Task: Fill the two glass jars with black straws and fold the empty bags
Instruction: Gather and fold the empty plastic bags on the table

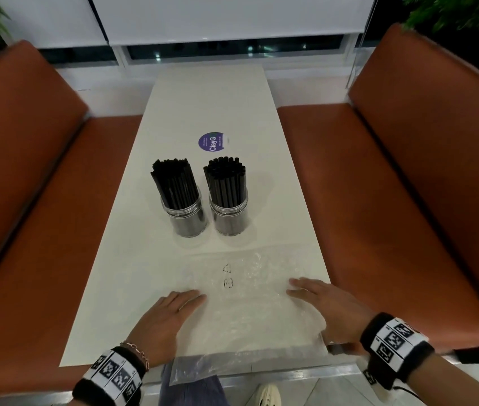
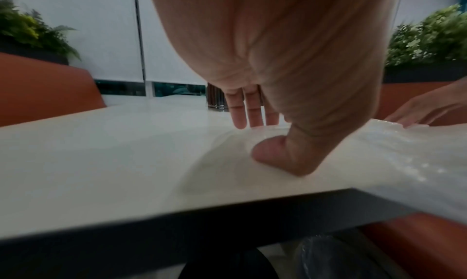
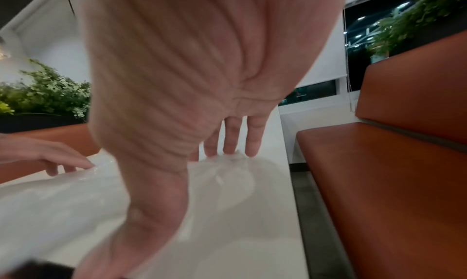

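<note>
the clear empty bag (image 1: 244, 297) lies flat in the lower middle of the frame, on the white table (image 1: 211, 104), its near edge hanging over. the left hand (image 1: 168, 317) and right hand (image 1: 324, 309) press it with straight, spread fingers. above it, at the frame's center, two glass jars (image 1: 187, 216) (image 1: 229, 215) stand full of black straws (image 1: 173, 180).

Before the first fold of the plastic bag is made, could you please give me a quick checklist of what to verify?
1. Both jars, left jar and right jar, hold straws: ok.
2. Clear bag lies flat on the table: ok, though wrinkled.
3. Left hand pressing the bag with straight fingers: ok.
4. Right hand flat on the bag: ok.
5. Bag fully on the table: not ok, its near end overhangs the edge.
6. Second bag's whereabouts: cannot tell.
</note>
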Available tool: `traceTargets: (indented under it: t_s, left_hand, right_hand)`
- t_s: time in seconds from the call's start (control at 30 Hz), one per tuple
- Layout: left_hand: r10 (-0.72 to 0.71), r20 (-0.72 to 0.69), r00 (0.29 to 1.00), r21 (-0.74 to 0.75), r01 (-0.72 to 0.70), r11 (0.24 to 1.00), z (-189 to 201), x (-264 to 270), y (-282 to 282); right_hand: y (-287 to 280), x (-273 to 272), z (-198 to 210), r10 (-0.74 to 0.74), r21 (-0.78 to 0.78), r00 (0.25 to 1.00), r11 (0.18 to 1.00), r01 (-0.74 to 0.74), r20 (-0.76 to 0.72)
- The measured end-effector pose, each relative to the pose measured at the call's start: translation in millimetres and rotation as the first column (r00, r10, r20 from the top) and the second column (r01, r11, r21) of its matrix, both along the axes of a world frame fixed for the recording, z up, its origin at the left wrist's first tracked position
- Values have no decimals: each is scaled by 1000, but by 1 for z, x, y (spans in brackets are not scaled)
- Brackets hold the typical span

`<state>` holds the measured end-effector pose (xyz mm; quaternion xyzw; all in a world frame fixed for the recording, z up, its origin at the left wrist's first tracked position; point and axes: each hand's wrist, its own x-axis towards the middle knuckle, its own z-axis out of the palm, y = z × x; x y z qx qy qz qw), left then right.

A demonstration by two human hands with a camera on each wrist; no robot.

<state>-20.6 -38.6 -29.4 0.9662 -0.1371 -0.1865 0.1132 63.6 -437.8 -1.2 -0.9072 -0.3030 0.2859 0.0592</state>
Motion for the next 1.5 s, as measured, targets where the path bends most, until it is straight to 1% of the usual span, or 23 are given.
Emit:
traceTargets:
  t_s: [0.1,0.23,0.3,0.33,0.37,0.4,0.47,0.5,0.53,0.6,0.7,0.83,0.9,0.93,0.97,1.03,1.1,1.17,1.23,1.27,1.3,1.4,1.5]
  left_hand:
    - [108,-34,994,-152,-112,982,7,-4,2]
    - [127,-75,989,-210,-140,968,1,-14,14]
    - [139,-53,989,-256,-148,955,-5,-21,17]
    - [174,-52,983,-297,-181,938,-8,-24,17]
    - [263,-58,963,-341,-266,901,-7,-26,14]
    - [382,-81,921,-393,-381,837,-3,-26,7]
    - [612,-118,782,-484,-584,652,-2,-16,-5]
    - [686,-106,720,-469,-644,604,-1,-8,-11]
    - [719,-62,693,-429,-669,607,-1,-1,-14]
    - [759,-9,651,-377,-705,600,-3,14,-20]
    - [788,15,616,-328,-741,586,-12,32,-25]
    - [829,11,560,-271,-796,541,-20,43,-30]
    - [824,86,560,-295,-776,558,-20,46,-30]
    - [799,146,583,-285,-749,598,-20,48,-30]
    - [753,202,626,-251,-711,657,-17,52,-31]
    - [602,245,760,-186,-572,799,-6,63,-41]
    - [438,171,883,-183,-408,895,6,76,-61]
    - [318,43,947,-94,-313,945,7,86,-81]
    - [244,9,970,43,-244,969,5,91,-97]
    - [232,0,973,73,-231,970,3,93,-102]
    - [247,-46,968,57,-245,968,3,94,-106]
    - [314,-230,921,-83,-340,937,4,92,-116]
    - [334,-310,890,-141,-390,910,6,86,-121]
  right_hand:
    - [-6,1,-9,-20,63,999,998,18,34]
    - [-12,3,-17,-66,153,996,987,57,55]
    - [-14,3,-25,-131,191,991,974,124,28]
    - [-12,1,-23,-199,224,980,955,195,-6]
    - [-9,0,-24,-286,260,958,924,279,-10]
    - [-5,0,-23,-353,286,935,893,347,-30]
    - [5,5,-25,-494,371,869,803,466,-25]
    - [9,9,-27,-564,400,824,744,535,-53]
    - [13,11,-27,-600,441,797,699,563,-67]
    - [19,16,-26,-639,432,766,672,602,-72]
    - [24,22,-27,-681,381,728,653,655,-85]
    - [29,23,-29,-740,402,660,569,717,-130]
    - [31,25,-31,-776,388,610,519,761,-158]
    - [33,27,-29,-794,367,585,500,784,-168]
    - [36,30,-27,-800,346,569,488,801,-188]
    - [41,38,-26,-792,298,567,498,815,-226]
    - [42,46,-27,-772,261,591,535,803,-235]
    - [41,52,-28,-744,253,625,574,779,-236]
    - [38,55,-27,-704,253,670,621,742,-235]
    - [37,56,-26,-683,260,695,646,718,-222]
    - [35,56,-26,-667,275,716,662,697,-208]
    - [31,55,-26,-629,337,751,675,656,-200]
    - [31,50,-19,-612,416,755,639,647,-236]
